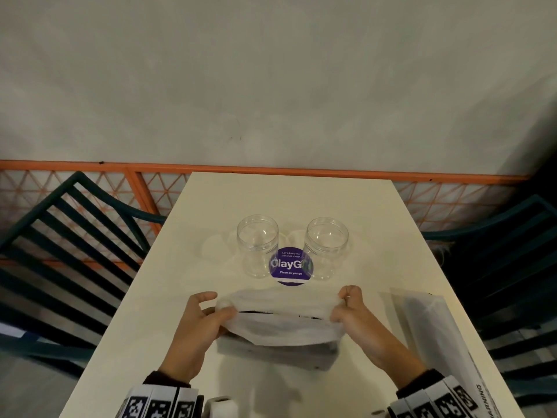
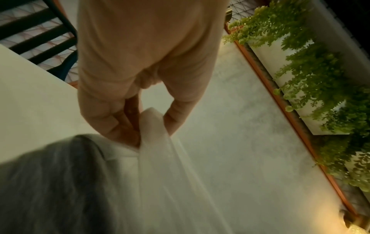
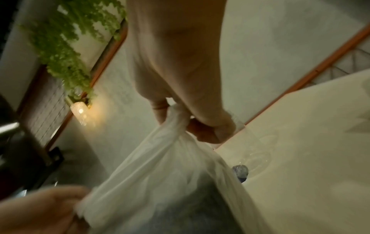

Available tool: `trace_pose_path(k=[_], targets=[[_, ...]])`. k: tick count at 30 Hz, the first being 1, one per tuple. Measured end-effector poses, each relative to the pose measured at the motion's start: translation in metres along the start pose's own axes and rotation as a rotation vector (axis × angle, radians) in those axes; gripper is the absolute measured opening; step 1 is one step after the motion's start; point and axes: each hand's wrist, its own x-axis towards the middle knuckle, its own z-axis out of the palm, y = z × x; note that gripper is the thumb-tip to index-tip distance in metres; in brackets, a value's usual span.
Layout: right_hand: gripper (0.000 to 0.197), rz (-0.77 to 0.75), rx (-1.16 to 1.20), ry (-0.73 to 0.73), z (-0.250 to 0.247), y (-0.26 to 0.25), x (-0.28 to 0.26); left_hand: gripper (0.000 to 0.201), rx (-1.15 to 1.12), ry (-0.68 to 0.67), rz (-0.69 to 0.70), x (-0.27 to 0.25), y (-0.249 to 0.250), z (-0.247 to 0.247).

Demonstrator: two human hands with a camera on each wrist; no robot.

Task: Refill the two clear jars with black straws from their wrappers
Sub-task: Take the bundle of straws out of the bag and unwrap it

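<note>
A wrapper (image 1: 280, 324) of black straws is gripped at both ends by the left hand (image 1: 196, 330) and right hand (image 1: 358, 321); both jars (image 1: 257, 244) are unfilled.

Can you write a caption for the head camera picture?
Both hands pull open a white plastic wrapper of black straws before two empty clear jars.

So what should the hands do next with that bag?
Probably keep pulling the bag apart until it opens wide. The left hand and right hand each pinch one end, black straws show only through a narrow gap, and both jars stand empty.
</note>
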Motion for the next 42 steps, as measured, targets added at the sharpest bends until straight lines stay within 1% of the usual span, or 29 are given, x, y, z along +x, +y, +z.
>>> trace_pose_path(k=[2, 3, 4, 5, 6, 8, 10, 13, 16, 18, 20, 21, 23, 25, 27, 28, 29, 32, 33, 35, 36, 38, 39, 41, 42], targets=[[0.027, -0.059, -0.261, 0.207, 0.002, 0.008, 0.004, 0.039, -0.024, -0.027, -0.019, 0.001, -0.001, 0.001], [0.026, -0.085, -0.352, 0.288, 0.001, 0.011, 0.006, 0.037, -0.052, -0.039, -0.032, 0.001, -0.001, 0.002], [0.022, -0.086, -0.402, 0.324, 0.000, 0.011, 0.005, 0.035, -0.088, -0.053, -0.050, 0.002, 0.000, 0.002], [0.016, -0.066, -0.421, 0.319, -0.001, 0.010, 0.004, 0.033, -0.129, -0.069, -0.070, 0.003, 0.000, 0.001], [0.015, -0.036, -0.397, 0.275, -0.002, 0.010, 0.004, 0.031, -0.156, -0.085, -0.090, 0.003, 0.000, 0.001], [0.026, 0.019, -0.213, 0.172, -0.004, 0.010, 0.004, 0.029, -0.129, -0.114, -0.095, 0.002, -0.002, 0.002], [0.028, 0.078, 0.023, 0.095, -0.003, 0.004, 0.000, 0.038, -0.008, -0.146, -0.064, 0.001, -0.004, 0.002], [0.032, 0.175, 0.318, 0.049, -0.006, -0.001, -0.002, 0.049, 0.129, -0.179, -0.032, 0.000, -0.003, -0.001], [0.017, 0.307, 0.531, 0.038, -0.016, -0.002, -0.002, 0.052, 0.304, -0.252, -0.007, 0.002, -0.006, -0.008], [0.014, 0.364, 0.596, 0.027, -0.023, 0.000, -0.004, 0.044, 0.426, -0.241, 0.055, 0.004, -0.008, -0.013], [0.017, 0.372, 0.557, 0.013, -0.026, 0.002, -0.008, 0.032, 0.464, -0.115, 0.145, 0.006, -0.009, -0.015], [0.019, 0.362, 0.512, 0.027, -0.025, 0.003, -0.010, 0.029, 0.462, -0.046, 0.204, 0.008, -0.008, -0.016], [0.024, 0.311, 0.398, 0.139, -0.020, 0.005, -0.011, 0.028, 0.480, 0.027, 0.310, 0.009, -0.007, -0.015], [0.027, 0.270, 0.266, 0.279, -0.010, 0.008, -0.010, 0.021, 0.547, 0.033, 0.382, 0.008, -0.007, -0.012], [0.026, 0.233, 0.124, 0.326, 0.002, 0.009, -0.009, 0.017, 0.591, -0.011, 0.404, 0.010, -0.008, -0.011], [0.026, 0.214, 0.058, 0.323, 0.007, 0.010, -0.008, 0.021, 0.590, -0.054, 0.391, 0.011, -0.009, -0.013], [0.029, 0.196, 0.002, 0.314, 0.012, 0.012, -0.007, 0.024, 0.553, -0.110, 0.342, 0.013, -0.009, -0.015], [0.036, 0.165, -0.097, 0.294, 0.019, 0.022, -0.005, 0.024, 0.312, -0.303, 0.073, 0.017, -0.007, -0.022], [0.036, 0.172, -0.105, 0.311, 0.021, 0.025, -0.005, 0.025, 0.226, -0.377, -0.013, 0.016, -0.003, -0.023], [0.036, 0.185, -0.109, 0.380, 0.023, 0.032, -0.004, 0.031, 0.002, -0.520, -0.133, 0.014, 0.002, -0.023], [0.036, 0.189, -0.101, 0.416, 0.023, 0.033, -0.003, 0.033, -0.104, -0.561, -0.186, 0.013, 0.003, -0.023], [0.037, 0.203, -0.038, 0.483, 0.021, 0.033, -0.002, 0.027, -0.262, -0.567, -0.287, 0.011, 0.005, -0.019], [0.036, 0.220, 0.010, 0.515, 0.020, 0.031, -0.002, 0.022, -0.296, -0.556, -0.333, 0.010, 0.005, -0.016], [0.034, 0.253, 0.146, 0.570, 0.017, 0.030, -0.002, 0.022, -0.239, -0.529, -0.353, 0.014, -0.001, -0.014], [0.032, 0.268, 0.238, 0.570, 0.016, 0.031, -0.003, 0.023, -0.140, -0.509, -0.322, 0.018, -0.005, -0.014]])
